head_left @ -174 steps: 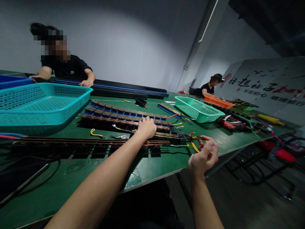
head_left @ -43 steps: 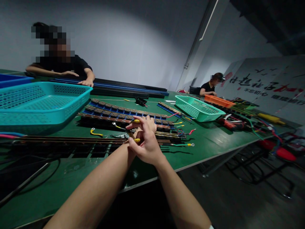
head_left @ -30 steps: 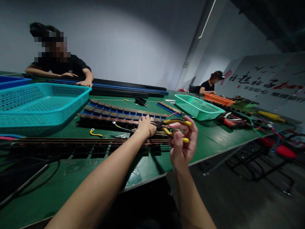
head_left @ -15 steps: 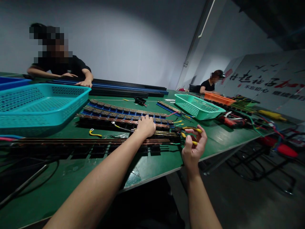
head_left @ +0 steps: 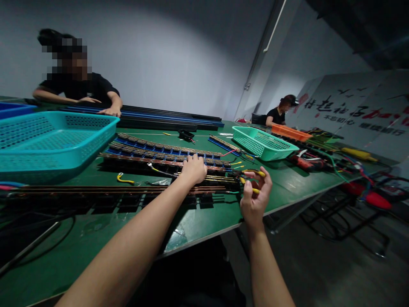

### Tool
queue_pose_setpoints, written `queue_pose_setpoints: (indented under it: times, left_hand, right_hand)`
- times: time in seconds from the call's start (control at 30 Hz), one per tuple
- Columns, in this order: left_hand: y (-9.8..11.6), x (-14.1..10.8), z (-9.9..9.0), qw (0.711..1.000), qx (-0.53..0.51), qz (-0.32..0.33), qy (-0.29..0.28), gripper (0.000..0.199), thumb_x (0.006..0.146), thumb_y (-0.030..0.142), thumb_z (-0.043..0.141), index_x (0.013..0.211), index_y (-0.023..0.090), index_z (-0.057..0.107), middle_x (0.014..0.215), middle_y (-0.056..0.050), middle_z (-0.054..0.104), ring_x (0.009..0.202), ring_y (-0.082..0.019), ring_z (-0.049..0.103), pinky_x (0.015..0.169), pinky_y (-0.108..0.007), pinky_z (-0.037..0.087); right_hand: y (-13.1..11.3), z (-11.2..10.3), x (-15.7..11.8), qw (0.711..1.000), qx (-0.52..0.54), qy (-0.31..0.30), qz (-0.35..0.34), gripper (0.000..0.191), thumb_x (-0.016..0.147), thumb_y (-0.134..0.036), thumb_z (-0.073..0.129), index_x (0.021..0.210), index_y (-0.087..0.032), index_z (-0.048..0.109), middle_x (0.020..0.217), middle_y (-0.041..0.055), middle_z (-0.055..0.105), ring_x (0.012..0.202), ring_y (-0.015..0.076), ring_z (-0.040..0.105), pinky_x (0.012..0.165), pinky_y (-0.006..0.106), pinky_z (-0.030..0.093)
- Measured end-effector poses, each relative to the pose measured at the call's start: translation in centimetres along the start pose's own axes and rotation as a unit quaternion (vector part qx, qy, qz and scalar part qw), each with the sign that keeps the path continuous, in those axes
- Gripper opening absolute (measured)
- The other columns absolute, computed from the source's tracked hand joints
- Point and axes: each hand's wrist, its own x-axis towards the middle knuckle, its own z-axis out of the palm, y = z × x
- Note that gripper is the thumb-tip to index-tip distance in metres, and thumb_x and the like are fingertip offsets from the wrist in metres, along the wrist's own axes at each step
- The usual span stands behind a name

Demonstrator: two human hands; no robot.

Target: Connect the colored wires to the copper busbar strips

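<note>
My left hand (head_left: 194, 169) is closed over a black rail with copper strips (head_left: 219, 178), pressing it down on the green table. In my right hand (head_left: 256, 197) is a pair of pliers (head_left: 252, 171) with yellow handles, which are spread apart. The pliers' dark jaws are at the rail's right end; what is between them I cannot make out. A short wire with a ring terminal (head_left: 150, 165) runs from the rail's left side. Nearer me lies a longer rail with copper strips (head_left: 96, 188), a green wire (head_left: 232, 192) at its right end.
Behind my left hand lie several blue-based rails (head_left: 166, 147). A turquoise basket (head_left: 96, 145) stands left, a mint green basket (head_left: 265, 147) right. A loose yellow wire (head_left: 124, 180) lies in front. One person (head_left: 92, 87) leans on long black bars; another person (head_left: 276, 115) sits further right.
The whole view has shifted slightly, so things appear a little further left. Both hands keep their places on the rail and the pliers, whose handles remain spread.
</note>
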Motion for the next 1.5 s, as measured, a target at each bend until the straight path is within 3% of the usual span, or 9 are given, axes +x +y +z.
queue_pose_setpoints:
  times: [0.27,0.67,0.8,1.0,1.33,1.5]
  left_hand:
    - [-0.12,0.08,0.22,1.000,-0.003,0.001,0.003,0.044,0.099,0.032,0.034,0.130,0.009,0.056,0.132,-0.022,0.056,0.128,-0.035,0.049,0.101,-0.047,0.045]
    - [-0.02,-0.08,0.19,1.000,-0.001,0.002,0.010,0.043,0.099,0.033,0.035,0.128,0.009,0.057,0.131,-0.021,0.056,0.127,-0.035,0.050,0.100,-0.046,0.046]
    - [-0.03,-0.04,0.14,1.000,-0.005,0.000,0.006,0.043,0.099,0.033,0.035,0.128,0.010,0.058,0.131,-0.020,0.056,0.127,-0.034,0.050,0.100,-0.046,0.046]
    - [0.01,-0.01,0.12,1.000,-0.006,-0.002,0.005,0.044,0.098,0.032,0.035,0.129,0.010,0.058,0.133,-0.020,0.056,0.128,-0.035,0.050,0.101,-0.047,0.046]
    - [0.05,-0.03,0.15,1.000,-0.008,-0.002,0.008,0.044,0.100,0.033,0.036,0.129,0.010,0.057,0.132,-0.021,0.056,0.128,-0.035,0.049,0.101,-0.046,0.046]
    - [0.09,-0.08,0.01,1.000,-0.004,0.000,0.005,0.044,0.100,0.033,0.035,0.129,0.008,0.057,0.132,-0.021,0.056,0.128,-0.036,0.050,0.101,-0.047,0.047]
  right_hand:
    - [0.22,0.14,0.15,1.000,-0.010,-0.018,0.015,0.056,0.095,-0.028,0.053,0.147,-0.026,0.036,0.116,0.0083,0.064,0.095,0.0159,0.066,0.085,0.033,0.055]
    - [0.32,0.19,0.31,0.998,-0.019,-0.051,0.009,0.058,0.090,-0.024,0.057,0.144,-0.024,0.037,0.118,0.0107,0.066,0.085,0.0142,0.069,0.069,0.025,0.058]
    - [0.39,0.09,0.13,0.998,-0.039,-0.056,0.000,0.045,0.089,-0.023,0.058,0.132,-0.022,0.045,0.103,0.0069,0.071,0.074,0.0136,0.070,0.062,0.024,0.056]
    - [0.36,-0.03,-0.05,0.986,-0.069,-0.146,-0.032,0.034,0.090,-0.023,0.058,0.124,-0.023,0.050,0.080,-0.0009,0.073,0.061,0.0126,0.068,0.060,0.023,0.055]
    - [0.52,-0.24,0.24,0.970,-0.099,-0.205,-0.088,0.036,0.093,-0.024,0.054,0.128,-0.022,0.062,0.081,0.0021,0.075,0.058,0.0131,0.068,0.060,0.024,0.057]
    - [0.50,-0.20,0.37,0.965,-0.113,-0.197,-0.131,0.037,0.094,-0.019,0.054,0.130,-0.021,0.064,0.083,0.0031,0.075,0.059,0.0123,0.066,0.062,0.023,0.055]
